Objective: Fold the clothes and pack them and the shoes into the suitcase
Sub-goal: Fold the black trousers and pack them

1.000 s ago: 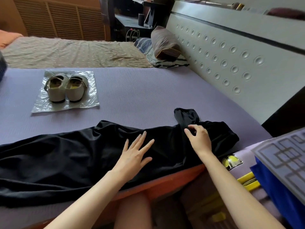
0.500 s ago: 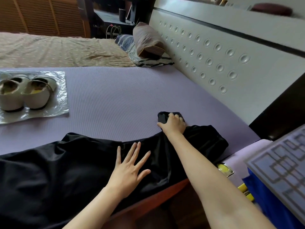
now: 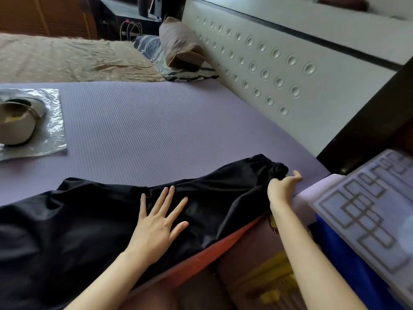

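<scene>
- The black cloth (image 3: 89, 231) lies stretched out across the purple mat (image 3: 156, 130), near its front edge
- The left hand (image 3: 161, 222) lies flat on the cloth, fingers spread wide
- The right hand (image 3: 282, 186) grips the cloth's bunched right end with curled fingers
- A shoe (image 3: 15, 124) sits on shiny plastic (image 3: 53, 139), far left

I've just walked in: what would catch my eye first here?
A big black garment sprawls across the near edge of the purple mat, with the left hand pressed flat on it and the right hand gripping its right end. At far left, a pale shoe sits on a clear plastic sheet.
</scene>
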